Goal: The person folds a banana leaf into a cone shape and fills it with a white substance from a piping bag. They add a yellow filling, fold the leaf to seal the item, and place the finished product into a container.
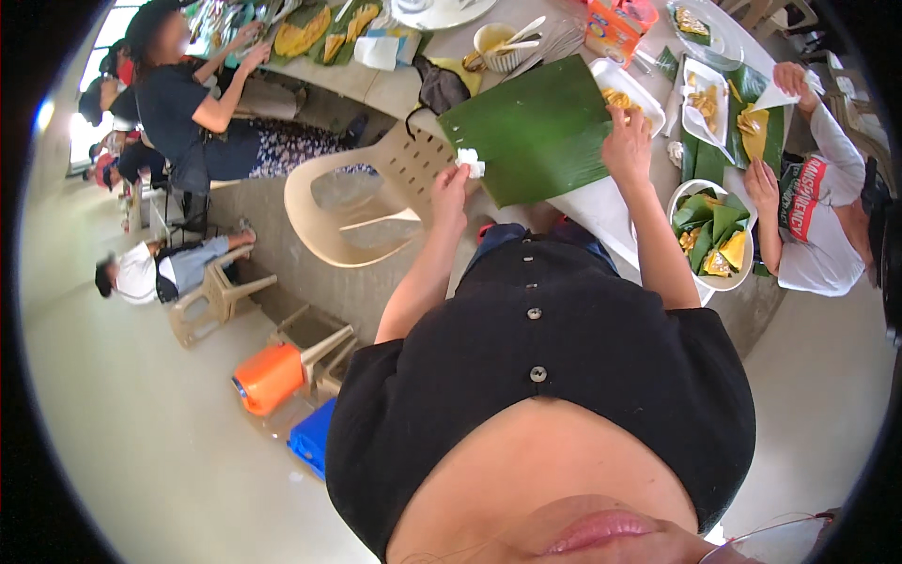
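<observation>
A large green banana leaf piece (531, 132) spans the space in front of me, over the table's near edge. At its left edge, my left hand (451, 193) pinches a crumpled white tissue (473, 164). My right hand (628, 146) is closed on the leaf's right edge, thumb and fingers at its border. Just beyond that hand, a white tray (650, 92) holds yellow-orange food and is partly covered by leaf and fingers. To the right, a white oval bowl (748, 268) contains leaf-wrapped pieces with yellow filling.
Across the table, a person's hand (795, 85) holds something white near another white tray (691, 70). A cup with spoons (498, 58) and an orange pack (606, 36) stand farther back. A beige plastic chair (324, 211) is at my left; another person (178, 103) works beyond it.
</observation>
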A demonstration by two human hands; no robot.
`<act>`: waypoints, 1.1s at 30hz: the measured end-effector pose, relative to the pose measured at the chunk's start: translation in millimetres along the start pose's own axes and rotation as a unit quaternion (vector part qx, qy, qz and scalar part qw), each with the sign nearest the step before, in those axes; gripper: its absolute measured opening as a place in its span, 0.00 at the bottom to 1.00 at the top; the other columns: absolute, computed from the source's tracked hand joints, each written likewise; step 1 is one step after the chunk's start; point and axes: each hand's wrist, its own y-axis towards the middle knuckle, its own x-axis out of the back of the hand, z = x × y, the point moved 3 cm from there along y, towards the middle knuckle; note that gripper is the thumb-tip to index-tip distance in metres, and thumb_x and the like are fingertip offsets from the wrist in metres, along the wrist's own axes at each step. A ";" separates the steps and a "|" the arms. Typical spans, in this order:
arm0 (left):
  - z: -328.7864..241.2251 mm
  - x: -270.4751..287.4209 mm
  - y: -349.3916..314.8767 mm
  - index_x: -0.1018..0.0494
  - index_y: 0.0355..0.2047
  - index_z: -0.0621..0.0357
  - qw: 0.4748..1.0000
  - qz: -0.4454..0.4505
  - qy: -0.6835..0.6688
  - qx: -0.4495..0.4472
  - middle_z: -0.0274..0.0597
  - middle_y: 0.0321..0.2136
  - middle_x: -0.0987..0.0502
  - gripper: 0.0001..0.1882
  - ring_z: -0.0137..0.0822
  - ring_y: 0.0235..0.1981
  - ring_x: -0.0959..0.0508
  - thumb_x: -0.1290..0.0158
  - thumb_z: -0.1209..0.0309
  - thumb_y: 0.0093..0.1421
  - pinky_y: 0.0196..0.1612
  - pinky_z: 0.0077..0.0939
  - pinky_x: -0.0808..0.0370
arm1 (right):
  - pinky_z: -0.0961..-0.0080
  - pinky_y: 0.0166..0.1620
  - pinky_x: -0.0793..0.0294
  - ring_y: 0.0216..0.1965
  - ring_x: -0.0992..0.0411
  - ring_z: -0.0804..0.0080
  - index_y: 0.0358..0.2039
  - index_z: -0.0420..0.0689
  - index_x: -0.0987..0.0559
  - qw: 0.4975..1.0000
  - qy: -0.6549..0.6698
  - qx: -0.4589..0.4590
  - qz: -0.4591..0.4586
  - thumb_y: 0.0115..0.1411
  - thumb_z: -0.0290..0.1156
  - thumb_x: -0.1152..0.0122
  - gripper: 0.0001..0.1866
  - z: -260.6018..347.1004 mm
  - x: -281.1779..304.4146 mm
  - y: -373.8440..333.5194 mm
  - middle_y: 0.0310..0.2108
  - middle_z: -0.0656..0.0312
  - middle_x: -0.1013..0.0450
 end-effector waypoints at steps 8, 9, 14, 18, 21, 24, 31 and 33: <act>-41.0 -30.4 -33.6 0.26 0.39 0.57 0.985 0.076 -0.151 -0.034 0.32 0.31 0.23 0.11 0.23 0.30 0.25 0.40 0.69 0.57 0.30 0.18 0.32 | 0.65 0.48 0.30 0.45 0.31 0.57 0.40 0.44 0.23 0.916 0.356 0.143 0.120 0.51 0.25 0.40 0.13 86.8 12.3 1.7 0.39 0.57 0.29; -43.2 -33.9 -34.4 0.27 0.36 0.56 0.980 0.091 -0.178 -0.022 0.33 0.31 0.23 0.09 0.24 0.29 0.24 0.40 0.72 0.57 0.28 0.18 0.31 | 0.66 0.49 0.30 0.46 0.31 0.57 0.39 0.44 0.23 0.898 0.386 0.153 0.145 0.51 0.26 0.38 0.13 100.9 12.4 0.0 0.39 0.58 0.29; -46.6 -30.6 -28.3 0.29 0.37 0.53 0.977 0.142 -0.159 -0.013 0.31 0.32 0.26 0.09 0.25 0.31 0.26 0.42 0.74 0.57 0.31 0.24 0.28 | 0.65 0.50 0.31 0.47 0.32 0.57 0.43 0.45 0.23 0.900 0.369 0.176 0.151 0.50 0.28 0.35 0.17 134.3 -4.0 -5.0 0.41 0.57 0.30; -52.6 -21.6 -15.4 0.30 0.38 0.54 0.976 0.167 -0.135 0.021 0.33 0.33 0.25 0.09 0.27 0.33 0.25 0.43 0.74 0.58 0.33 0.24 0.27 | 0.67 0.49 0.30 0.47 0.31 0.56 0.46 0.46 0.23 0.913 0.338 0.174 0.147 0.50 0.27 0.35 0.20 148.3 -16.2 -4.9 0.44 0.57 0.31; -64.0 -18.7 -3.4 0.30 0.39 0.57 0.972 0.181 -0.148 0.014 0.35 0.32 0.24 0.10 0.28 0.30 0.24 0.43 0.74 0.58 0.31 0.23 0.25 | 0.69 0.48 0.29 0.47 0.32 0.57 0.48 0.46 0.25 0.912 0.357 0.142 0.141 0.49 0.27 0.35 0.22 160.0 -22.3 -0.8 0.46 0.55 0.33; -79.1 -13.1 8.0 0.31 0.40 0.59 0.971 0.187 -0.148 -0.023 0.37 0.32 0.24 0.10 0.29 0.30 0.23 0.43 0.74 0.58 0.31 0.22 0.25 | 0.72 0.44 0.27 0.47 0.31 0.64 0.51 0.45 0.28 0.885 0.438 0.023 0.154 0.50 0.26 0.36 0.25 170.1 -24.2 4.6 0.48 0.53 0.35; -106.2 -6.2 22.1 0.30 0.40 0.58 0.963 0.233 -0.122 -0.065 0.37 0.35 0.23 0.13 0.28 0.34 0.23 0.41 0.77 0.56 0.35 0.22 0.25 | 0.81 0.34 0.28 0.35 0.29 0.77 0.53 0.41 0.34 0.693 0.668 -0.183 0.199 0.54 0.24 0.36 0.26 184.1 -41.2 7.5 0.40 0.60 0.31; -112.6 -8.0 26.6 0.30 0.40 0.57 0.957 0.253 -0.105 -0.091 0.36 0.34 0.23 0.13 0.27 0.34 0.23 0.41 0.78 0.55 0.35 0.21 0.25 | 0.82 0.34 0.29 0.34 0.29 0.78 0.52 0.40 0.34 0.661 0.706 -0.190 0.170 0.54 0.23 0.37 0.25 182.8 -40.1 12.0 0.38 0.62 0.31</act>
